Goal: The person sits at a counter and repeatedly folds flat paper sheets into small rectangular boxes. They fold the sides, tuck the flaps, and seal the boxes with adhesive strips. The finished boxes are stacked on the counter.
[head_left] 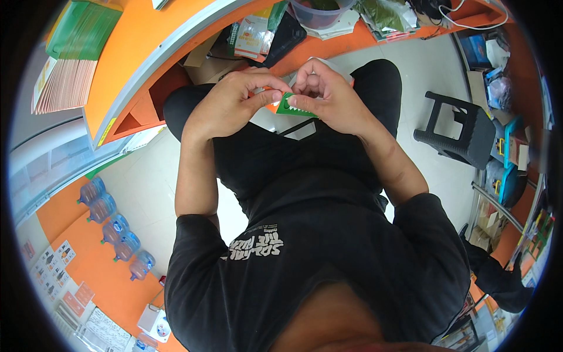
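Note:
A small green card or packet (pixel 291 107) with white print sits between both hands, above my lap. My left hand (pixel 231 100) pinches its left edge between thumb and forefinger. My right hand (pixel 328 97) grips its right side, fingers curled over the top. Both hands meet just in front of an orange counter (pixel 141 44). My black shirt and dark trousers fill the middle of the view.
Stacked green and pink booklets (pixel 73 56) lie on the counter at upper left. Packets and a plastic tub (pixel 319 13) sit on the counter's far part. A black plastic stool (pixel 460 129) stands at the right. Several blue water jugs (pixel 114 229) line the floor at the left.

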`<state>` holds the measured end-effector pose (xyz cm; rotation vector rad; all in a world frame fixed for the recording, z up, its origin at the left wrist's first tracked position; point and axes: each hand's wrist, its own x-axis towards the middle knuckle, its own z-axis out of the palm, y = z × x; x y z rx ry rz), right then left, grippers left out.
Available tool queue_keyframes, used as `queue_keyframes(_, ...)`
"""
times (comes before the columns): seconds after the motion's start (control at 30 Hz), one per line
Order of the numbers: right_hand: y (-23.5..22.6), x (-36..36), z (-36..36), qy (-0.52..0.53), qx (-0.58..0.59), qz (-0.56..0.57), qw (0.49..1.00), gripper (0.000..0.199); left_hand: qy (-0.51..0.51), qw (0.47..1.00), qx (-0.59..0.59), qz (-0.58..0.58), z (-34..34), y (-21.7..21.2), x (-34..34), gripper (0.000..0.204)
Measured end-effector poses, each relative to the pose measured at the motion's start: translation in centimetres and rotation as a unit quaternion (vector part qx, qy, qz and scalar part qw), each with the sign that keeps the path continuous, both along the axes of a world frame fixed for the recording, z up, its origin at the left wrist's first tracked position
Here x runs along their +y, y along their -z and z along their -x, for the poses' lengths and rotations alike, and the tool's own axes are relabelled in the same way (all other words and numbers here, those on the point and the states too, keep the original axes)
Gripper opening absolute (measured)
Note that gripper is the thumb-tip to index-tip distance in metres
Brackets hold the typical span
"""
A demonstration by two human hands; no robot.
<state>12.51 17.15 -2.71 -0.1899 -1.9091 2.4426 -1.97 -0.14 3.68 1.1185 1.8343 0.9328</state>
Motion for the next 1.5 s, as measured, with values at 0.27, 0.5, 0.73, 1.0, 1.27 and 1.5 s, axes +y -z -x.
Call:
queue_keyframes(0.27, 1.2, -0.2, 0.3, 0.050, -0.067, 0.052, 0.995, 0.019, -0.270, 0.921, 0.186, -0.209, -1.1, 2.2, 1.0, 0.008)
queue_keyframes(0.5, 2.5, -2.3, 1.8, 0.054, -0.053, 0.042, 0.996, 0.025, -0.372, 0.899, -0.008, -0.230, -6.0, 10.4, 1.4, 0.046)
queue_keyframes(0.73, 0.5, 4.4, 1.4, 0.196, 0.026, -0.130, 0.971, 0.029, -0.436, 0.884, 0.011, -0.169, -3.8, 10.6, 1.9, 0.043)
queue_keyframes(1.0, 3.1, 3.3, 2.6, 0.165, -0.122, 0.041, 0.978, 0.050, -0.377, 0.904, -0.129, -0.154, -3.7, 10.1, 3.2, 0.046)
queue_keyframes(1.27, 5.1, 1.5, 3.4, 0.241, -0.028, -0.074, 0.967, 0.035, -0.439, 0.875, -0.145, -0.145, -3.9, 8.6, 5.1, 0.050)
queue_keyframes(1.5, 3.2, 1.0, 3.5, 0.265, -0.039, -0.161, 0.950, 0.048, -0.410, 0.907, 0.014, -0.091, -3.9, 9.3, 4.1, 0.043)
